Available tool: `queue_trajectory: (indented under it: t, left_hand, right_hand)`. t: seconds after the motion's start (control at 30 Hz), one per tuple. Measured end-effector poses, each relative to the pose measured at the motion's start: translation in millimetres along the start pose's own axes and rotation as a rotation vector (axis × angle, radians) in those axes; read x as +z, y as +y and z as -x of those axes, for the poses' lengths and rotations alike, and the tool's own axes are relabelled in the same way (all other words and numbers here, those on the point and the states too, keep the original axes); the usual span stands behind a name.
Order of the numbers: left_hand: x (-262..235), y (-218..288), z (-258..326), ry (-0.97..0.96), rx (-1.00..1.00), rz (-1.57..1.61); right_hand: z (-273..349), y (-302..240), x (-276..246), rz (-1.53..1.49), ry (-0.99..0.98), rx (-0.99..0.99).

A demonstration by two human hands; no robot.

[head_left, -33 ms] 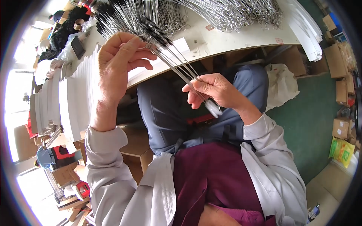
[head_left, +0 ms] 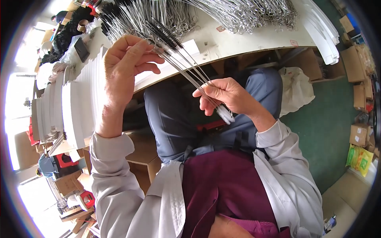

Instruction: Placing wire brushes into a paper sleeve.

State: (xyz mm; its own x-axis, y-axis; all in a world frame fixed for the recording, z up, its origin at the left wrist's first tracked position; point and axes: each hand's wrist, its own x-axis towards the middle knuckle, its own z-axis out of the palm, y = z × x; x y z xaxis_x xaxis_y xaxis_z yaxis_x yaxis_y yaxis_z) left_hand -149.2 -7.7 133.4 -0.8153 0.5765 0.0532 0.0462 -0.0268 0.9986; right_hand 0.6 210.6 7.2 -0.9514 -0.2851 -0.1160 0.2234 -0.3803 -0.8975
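Observation:
Several thin wire-handled bottle brushes [head_left: 186, 68] slant across the front of the table edge, black bristles at the upper left. My right hand [head_left: 226, 95] is closed round their wire stems, thumb pressed on top. Below its fingers a white, tuft-like end [head_left: 225, 115] sticks out; its exact make is hard to tell. My left hand [head_left: 129, 59] is raised beside the bristle ends. Its thumb and forefinger pinch a brush near the bristles, while the other fingers stretch out loosely. The pinched spot is partly hidden by the fingertips.
Piles of wire brushes [head_left: 147, 20] and looped wire stems [head_left: 254, 16] cover the far side of the white table [head_left: 226, 45]. White folded card strips [head_left: 77, 107] stand at the left. More white strips [head_left: 323, 35] lie at the right end. Cardboard boxes [head_left: 359, 135] line the right side.
My right hand and the brushes have shifted very slightly right and down. My left hand has barely moved.

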Motion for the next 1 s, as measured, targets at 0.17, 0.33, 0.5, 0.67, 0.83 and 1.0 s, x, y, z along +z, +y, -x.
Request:
queue_trajectory:
  t: [0.17, 0.33, 0.5, 0.67, 0.83, 1.0]
  left_hand:
    - [-9.5, -28.6, -1.6, 0.021, 0.037, -0.078]
    - [-10.8, -46.8, 2.0, 0.095, 0.038, -0.114]
    - [-14.5, -56.3, 6.1, 0.140, 0.067, -0.187]
    - [-11.2, -62.5, 10.2, 0.195, 0.083, -0.216]
    - [0.8, -60.7, 17.7, 0.267, 0.097, -0.316]
    - [2.5, -65.3, 23.5, 0.313, 0.201, -0.388]
  right_hand:
    - [12.0, 0.3, -1.1, 0.149, 0.043, 0.024]
    - [18.5, 5.7, -1.5, 0.309, 0.098, 0.037]
    - [24.0, 6.9, -0.9, 0.344, 0.118, 0.080]
    - [24.4, 8.3, -1.5, 0.369, 0.113, 0.076]
    - [24.8, 7.8, -1.7, 0.421, 0.121, 0.075]
    - [25.3, 13.5, -4.1, 0.394, 0.140, 0.061]
